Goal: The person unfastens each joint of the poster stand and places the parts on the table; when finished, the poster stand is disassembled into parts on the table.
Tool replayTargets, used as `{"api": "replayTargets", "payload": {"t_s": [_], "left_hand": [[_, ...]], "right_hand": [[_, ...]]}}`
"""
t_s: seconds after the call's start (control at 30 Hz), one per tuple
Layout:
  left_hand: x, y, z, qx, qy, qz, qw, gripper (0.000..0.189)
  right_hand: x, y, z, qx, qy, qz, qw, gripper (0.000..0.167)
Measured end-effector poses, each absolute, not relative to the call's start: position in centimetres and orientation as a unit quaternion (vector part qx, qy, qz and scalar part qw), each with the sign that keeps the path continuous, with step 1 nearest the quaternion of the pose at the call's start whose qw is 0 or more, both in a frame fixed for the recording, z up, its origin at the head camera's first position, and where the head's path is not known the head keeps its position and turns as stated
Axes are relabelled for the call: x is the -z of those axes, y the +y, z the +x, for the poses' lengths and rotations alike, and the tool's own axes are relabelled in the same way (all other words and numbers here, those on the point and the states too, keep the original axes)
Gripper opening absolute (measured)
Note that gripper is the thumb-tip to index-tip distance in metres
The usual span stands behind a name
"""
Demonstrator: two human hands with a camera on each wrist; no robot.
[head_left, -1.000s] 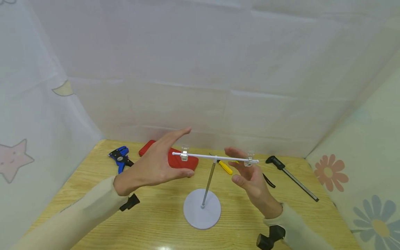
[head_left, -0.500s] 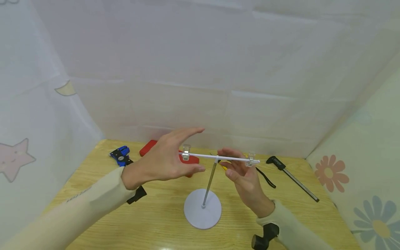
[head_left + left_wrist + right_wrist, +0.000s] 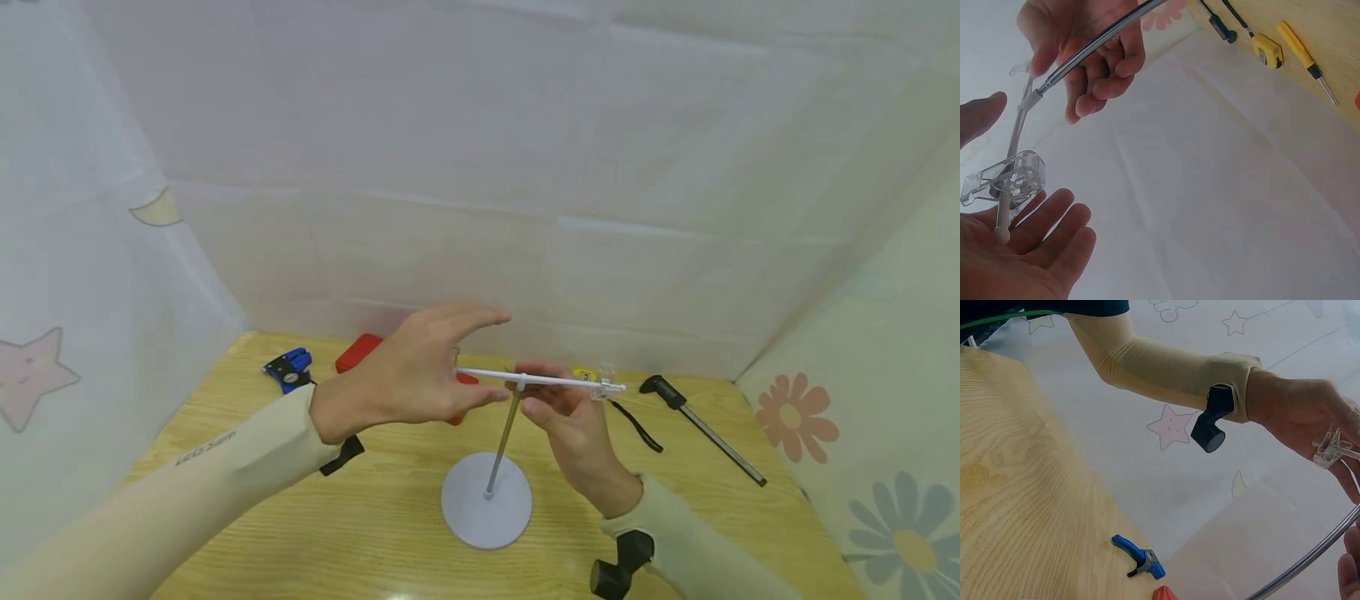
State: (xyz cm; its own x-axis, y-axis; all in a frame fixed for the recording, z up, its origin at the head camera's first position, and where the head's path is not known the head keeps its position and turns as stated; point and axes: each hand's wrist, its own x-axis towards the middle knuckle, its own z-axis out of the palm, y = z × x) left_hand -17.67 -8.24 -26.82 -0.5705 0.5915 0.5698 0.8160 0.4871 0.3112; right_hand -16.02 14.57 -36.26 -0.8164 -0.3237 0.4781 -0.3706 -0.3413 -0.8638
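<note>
A white T-shaped stand has a round base (image 3: 486, 521) on the table, a metal pole (image 3: 504, 446) and a thin white crossbar (image 3: 558, 381). A clear plastic clip (image 3: 603, 386) sits near each end of the bar. My left hand (image 3: 408, 367) is around the bar's left end, thumb and fingers spread apart. In the left wrist view, the left clip (image 3: 1022, 178) lies over that palm, and the bar's tip is close to the skin. My right hand (image 3: 581, 429) is beside the pole top under the bar, fingers loosely bent. Whether it touches the stand is unclear.
Blue wire strippers (image 3: 287, 369) and a red case (image 3: 360, 352) lie at the back left. A caliper (image 3: 705, 432) lies on the right. The left wrist view shows a yellow tape measure (image 3: 1266, 51) with a black strap and a yellow screwdriver (image 3: 1297, 47).
My left hand has moved right along the bar, now covering the left clip in the head view. My right hand has moved left toward the pole. The stand has barely shifted.
</note>
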Motion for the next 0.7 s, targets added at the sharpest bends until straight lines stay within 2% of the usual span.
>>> {"api": "replayTargets", "payload": {"t_s": [0.33,0.7], "left_hand": [[26.1,-7.4,-17.5,0.249,-0.846,-0.423,0.206,0.058],[25.3,-6.5,-16.4,0.191,-0.819,-0.461,0.285,0.025]], "right_hand": [[36.0,14.1,-15.9,-0.765,-0.566,0.307,0.011,0.026],[35.7,13.9,-15.9,-0.753,-0.592,0.285,0.023,0.024]]}}
